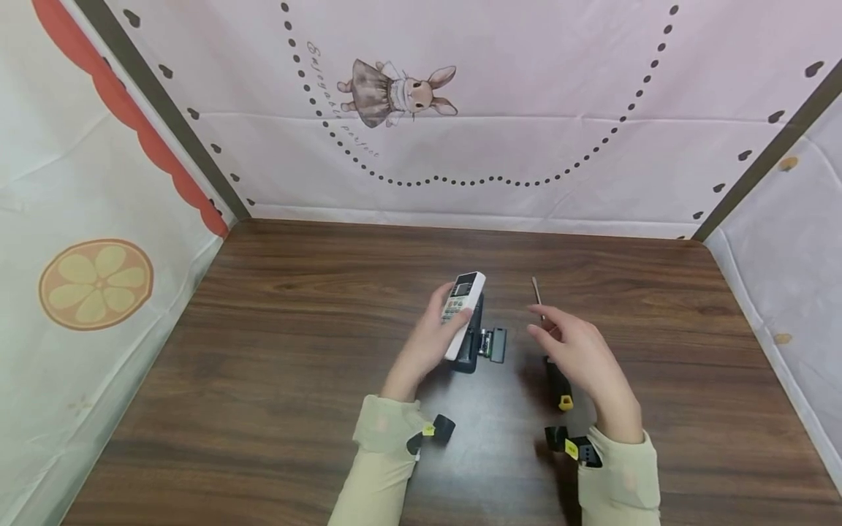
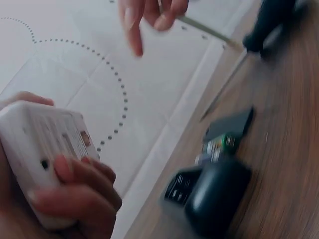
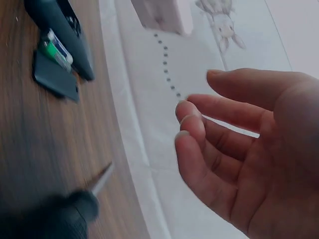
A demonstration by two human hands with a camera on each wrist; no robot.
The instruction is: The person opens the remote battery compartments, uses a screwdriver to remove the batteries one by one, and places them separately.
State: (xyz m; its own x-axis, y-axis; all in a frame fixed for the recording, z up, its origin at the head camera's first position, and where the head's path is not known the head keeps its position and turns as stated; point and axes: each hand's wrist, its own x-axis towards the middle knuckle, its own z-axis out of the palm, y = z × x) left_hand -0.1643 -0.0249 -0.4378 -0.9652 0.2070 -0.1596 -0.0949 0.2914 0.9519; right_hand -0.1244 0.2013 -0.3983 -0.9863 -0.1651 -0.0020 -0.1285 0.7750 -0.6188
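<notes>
My left hand (image 1: 424, 342) grips a white remote control (image 1: 468, 294), screen and buttons up, raised over the table. The left wrist view shows fingers wrapped round the back of the remote (image 2: 55, 134). Partly beneath it lies a dark remote-like device (image 1: 470, 356). Against the device's right side are small batteries (image 1: 485, 342), one with green on it, and a dark flat cover (image 1: 498, 345). My right hand (image 1: 582, 354) hovers above a screwdriver (image 1: 559, 383), its fingers loosely bent and holding nothing. The right wrist view shows thumb and fingertips apart.
The dark wooden table (image 1: 276, 351) runs back to a pale printed cloth wall (image 1: 526, 88). Cloth side walls (image 1: 99, 409) stand left and right. The screwdriver's metal shaft (image 1: 536, 289) points toward the back wall, its black and yellow handle toward me.
</notes>
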